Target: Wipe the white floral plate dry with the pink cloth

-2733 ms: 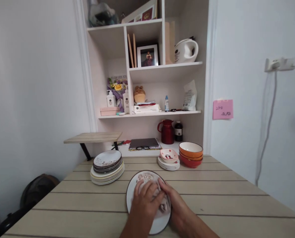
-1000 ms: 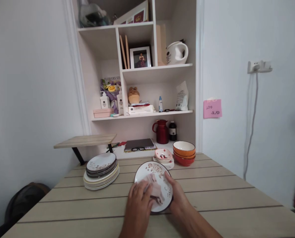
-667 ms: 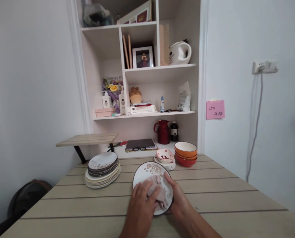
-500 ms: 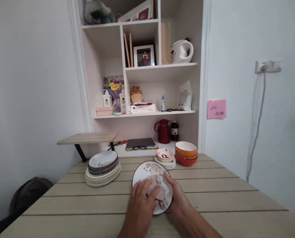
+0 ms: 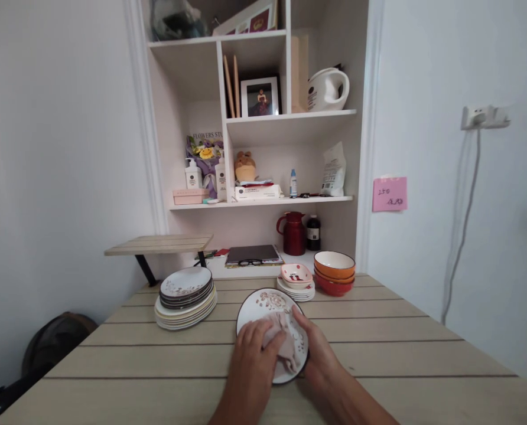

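A white plate [image 5: 259, 301] with a dark rim and brown flower pattern is tilted toward me above the table. My right hand [image 5: 319, 348] grips its right edge, thumb on the face and the other fingers hidden behind. On the plate's face, my left hand [image 5: 257, 348] presses a crumpled pale pink cloth [image 5: 285, 345], its fingers bent over the cloth. Left of the plate stands a stack of plates [image 5: 186, 298], dark-rimmed ones on top of larger light-rimmed ones. Behind it are small pink-patterned dishes [image 5: 296, 276] piled on white saucers [image 5: 296, 292].
Orange and red bowls [image 5: 334, 274] are nested at the back right of the slatted wooden table [image 5: 400, 354]. A small raised shelf [image 5: 157, 245] stands back left. Behind, the white shelving [image 5: 290, 200] holds a red jug [image 5: 293, 234], a dark bottle [image 5: 314, 233] and glasses [image 5: 250, 262].
The view has shifted slightly, so the background sits a little differently. Both hands, the plate and the cloth stay almost in place, the left fingers moving only a little.
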